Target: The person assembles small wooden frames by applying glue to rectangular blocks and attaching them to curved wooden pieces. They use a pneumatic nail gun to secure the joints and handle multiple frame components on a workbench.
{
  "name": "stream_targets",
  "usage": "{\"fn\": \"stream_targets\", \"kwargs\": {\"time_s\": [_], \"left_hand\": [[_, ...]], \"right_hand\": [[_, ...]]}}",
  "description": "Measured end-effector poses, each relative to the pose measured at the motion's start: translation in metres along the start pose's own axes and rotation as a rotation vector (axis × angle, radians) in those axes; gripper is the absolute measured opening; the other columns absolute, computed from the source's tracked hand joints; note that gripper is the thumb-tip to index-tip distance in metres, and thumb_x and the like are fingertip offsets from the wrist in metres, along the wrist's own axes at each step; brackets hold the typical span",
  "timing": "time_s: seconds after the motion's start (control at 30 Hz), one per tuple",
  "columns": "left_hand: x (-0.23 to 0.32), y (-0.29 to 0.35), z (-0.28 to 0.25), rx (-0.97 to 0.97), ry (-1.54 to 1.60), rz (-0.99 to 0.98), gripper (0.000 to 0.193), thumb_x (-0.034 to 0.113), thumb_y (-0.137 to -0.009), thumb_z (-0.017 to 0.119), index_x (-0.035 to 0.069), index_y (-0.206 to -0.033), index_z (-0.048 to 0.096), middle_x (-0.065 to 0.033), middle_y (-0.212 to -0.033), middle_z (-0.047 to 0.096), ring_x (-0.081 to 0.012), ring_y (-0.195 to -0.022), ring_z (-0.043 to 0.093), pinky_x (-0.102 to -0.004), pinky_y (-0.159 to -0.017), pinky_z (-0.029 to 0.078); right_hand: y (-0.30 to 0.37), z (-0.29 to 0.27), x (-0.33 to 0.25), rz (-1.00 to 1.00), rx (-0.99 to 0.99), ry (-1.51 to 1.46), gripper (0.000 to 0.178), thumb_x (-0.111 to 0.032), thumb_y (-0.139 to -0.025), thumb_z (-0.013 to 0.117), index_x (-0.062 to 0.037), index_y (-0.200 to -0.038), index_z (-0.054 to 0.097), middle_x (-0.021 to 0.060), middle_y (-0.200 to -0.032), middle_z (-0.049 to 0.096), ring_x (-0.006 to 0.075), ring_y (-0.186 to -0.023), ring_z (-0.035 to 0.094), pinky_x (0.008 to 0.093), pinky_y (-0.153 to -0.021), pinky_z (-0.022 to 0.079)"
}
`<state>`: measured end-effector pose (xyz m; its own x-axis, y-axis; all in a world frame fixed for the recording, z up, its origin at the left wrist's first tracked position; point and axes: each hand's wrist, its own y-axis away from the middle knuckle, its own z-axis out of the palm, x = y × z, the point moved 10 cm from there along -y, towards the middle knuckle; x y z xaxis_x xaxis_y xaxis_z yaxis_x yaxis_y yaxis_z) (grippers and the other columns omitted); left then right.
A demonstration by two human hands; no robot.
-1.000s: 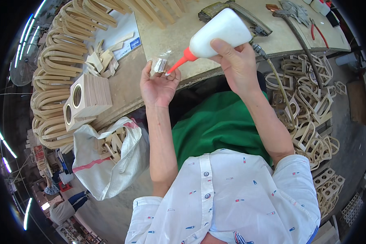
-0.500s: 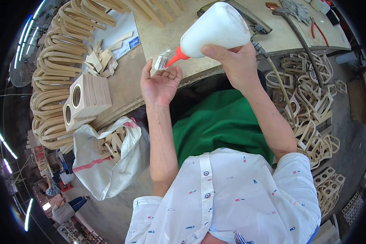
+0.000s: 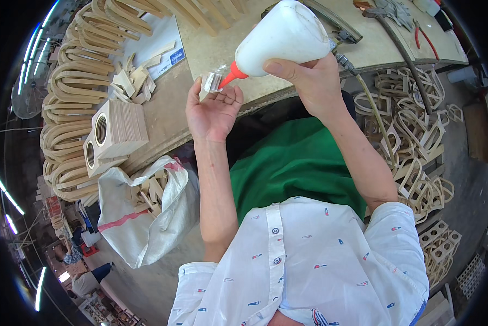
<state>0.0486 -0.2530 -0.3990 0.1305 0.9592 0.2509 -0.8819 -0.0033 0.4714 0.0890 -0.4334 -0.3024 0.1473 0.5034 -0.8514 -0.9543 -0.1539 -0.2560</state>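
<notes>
My right hand (image 3: pixel 309 81) is wrapped round a white squeeze bottle (image 3: pixel 282 41), which is tipped down to the left. Its red nozzle (image 3: pixel 232 74) points at a small, shiny, whitish ridged piece (image 3: pixel 212 82), the tip touching or almost touching it. My left hand (image 3: pixel 214 115), palm up, pinches that piece between thumb and fingertips above the bench's near edge. What the piece is made of I cannot make out; its far side and the bottle's far side are hidden.
Curved wooden frames (image 3: pixel 73 114) line the bench's left side, beside a block with round holes (image 3: pixel 119 127) and wood scraps (image 3: pixel 132 81). Below hangs a white sack (image 3: pixel 146 217) of offcuts. A hammer (image 3: pixel 398 49), red-handled pliers (image 3: pixel 426 41) and a hose (image 3: pixel 374 111) lie right. Wooden pieces (image 3: pixel 412 130) are heaped beyond.
The bottle and my right hand have shifted slightly left and up, the nozzle staying at the small piece. My left hand has barely moved.
</notes>
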Motion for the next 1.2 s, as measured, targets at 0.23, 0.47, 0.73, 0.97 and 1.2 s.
{"fn": "stream_targets", "kwargs": {"time_s": [0.23,0.47,0.73,0.97,1.2], "left_hand": [[0.001,0.001,-0.001,-0.017,0.001,-0.022,0.029,0.023,-0.083,0.064,-0.004,-0.094,0.059,-0.0146,-0.091,0.061,-0.0259,-0.082,0.060,-0.0466,-0.092,0.044],[0.006,0.001,-0.001,-0.085,-0.053,-0.023,0.027,0.024,-0.083,0.064,-0.002,-0.089,0.061,-0.0145,-0.087,0.064,-0.0266,-0.083,0.062,-0.0453,-0.094,0.042],[0.014,-0.002,-0.004,-0.056,-0.049,-0.021,0.029,0.027,-0.083,0.064,0.000,-0.092,0.062,-0.0146,-0.087,0.065,-0.0267,-0.085,0.061,-0.0442,-0.094,0.040],[0.010,-0.002,-0.003,-0.029,-0.086,-0.006,0.029,0.028,-0.084,0.062,0.001,-0.095,0.063,-0.0146,-0.087,0.065,-0.0273,-0.083,0.061,-0.0440,-0.094,0.040],[0.011,-0.001,0.001,-0.052,-0.105,0.019,0.027,0.027,-0.084,0.062,0.003,-0.095,0.063,-0.0124,-0.089,0.065,-0.0267,-0.086,0.059,-0.0446,-0.093,0.040]], "right_hand": [[-0.002,-0.004,-0.005,-0.010,0.023,0.075,0.040,0.000,-0.075,0.076,0.0003,-0.112,0.060,0.0057,-0.104,0.065,0.0138,-0.095,0.061,0.0288,-0.082,0.050],[-0.004,-0.006,-0.020,-0.087,0.033,0.202,0.036,-0.003,-0.080,0.073,0.0006,-0.112,0.059,0.0059,-0.104,0.065,0.0138,-0.096,0.061,0.0286,-0.081,0.050],[0.000,-0.012,-0.007,-0.004,0.141,-0.215,0.036,-0.009,-0.086,0.067,0.0029,-0.117,0.053,0.0108,-0.110,0.062,0.0226,-0.103,0.062,0.0411,-0.092,0.051],[-0.003,-0.011,0.001,0.017,0.146,-0.234,0.037,-0.010,-0.086,0.067,0.0034,-0.118,0.051,0.0120,-0.111,0.061,0.0233,-0.104,0.062,0.0416,-0.093,0.051],[0.004,-0.007,0.013,0.057,0.128,-0.243,0.042,-0.011,-0.082,0.072,0.0050,-0.115,0.051,0.0119,-0.106,0.061,0.0216,-0.097,0.064,0.0374,-0.086,0.056]]}}
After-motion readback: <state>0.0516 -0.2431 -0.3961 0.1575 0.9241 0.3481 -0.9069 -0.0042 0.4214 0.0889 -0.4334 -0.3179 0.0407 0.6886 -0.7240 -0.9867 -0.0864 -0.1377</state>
